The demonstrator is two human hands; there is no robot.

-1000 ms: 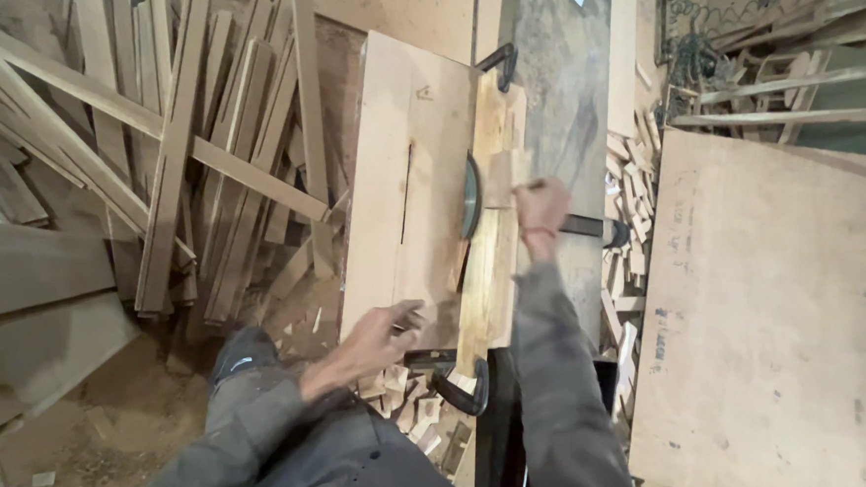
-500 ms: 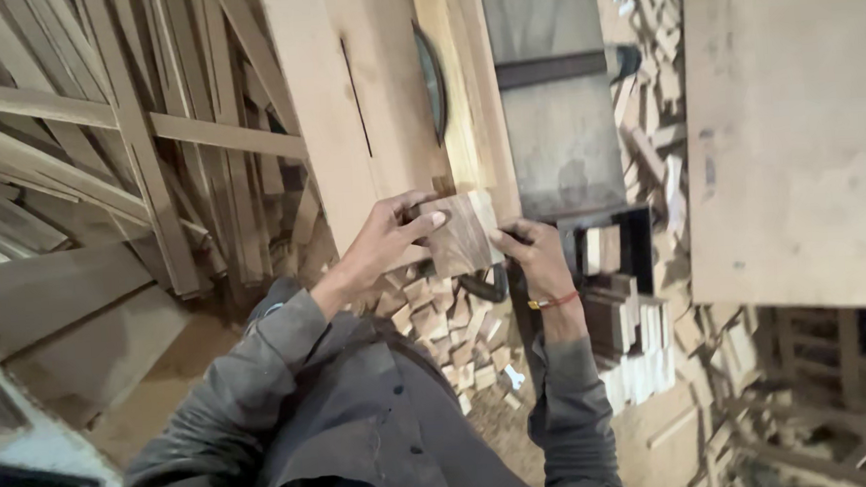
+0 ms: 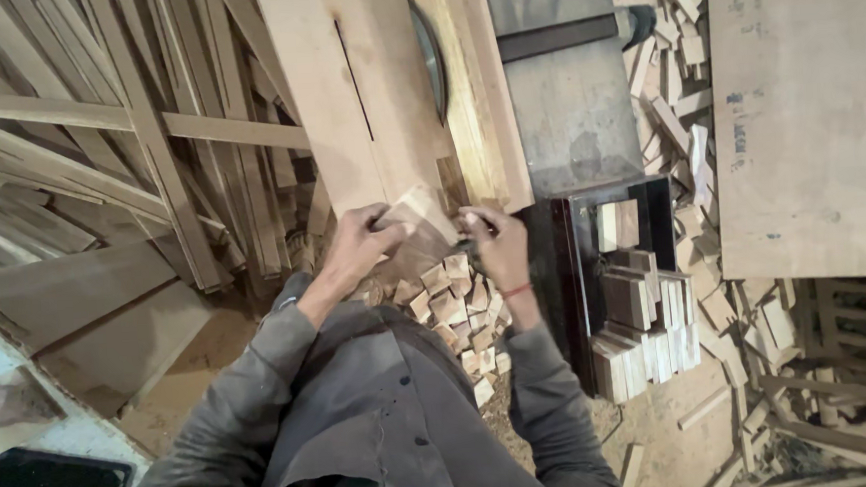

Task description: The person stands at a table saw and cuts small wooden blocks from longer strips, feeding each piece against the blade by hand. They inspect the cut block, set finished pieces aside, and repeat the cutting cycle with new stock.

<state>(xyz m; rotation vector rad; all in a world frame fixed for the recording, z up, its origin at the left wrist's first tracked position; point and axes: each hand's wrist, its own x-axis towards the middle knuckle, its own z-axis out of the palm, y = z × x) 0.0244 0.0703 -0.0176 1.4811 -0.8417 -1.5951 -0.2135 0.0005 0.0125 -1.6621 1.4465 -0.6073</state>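
Wood block (a small, pale, roughly square piece) is held tilted at the near end of the saw table, just in front of the person's chest. It is gripped at its left edge by the left hand, whose fingers are curled over the top face, and pinched at its right corner by the fingertips of the right hand, on whose wrist a red band is worn. The saw blade is seen as a thin dark arc rising from the table, well beyond the block. Directly below the hands a heap of small cut blocks is piled. To the right, neat stacks of flat pieces are kept in a dark tray. Long slats are leaned and scattered on the left.
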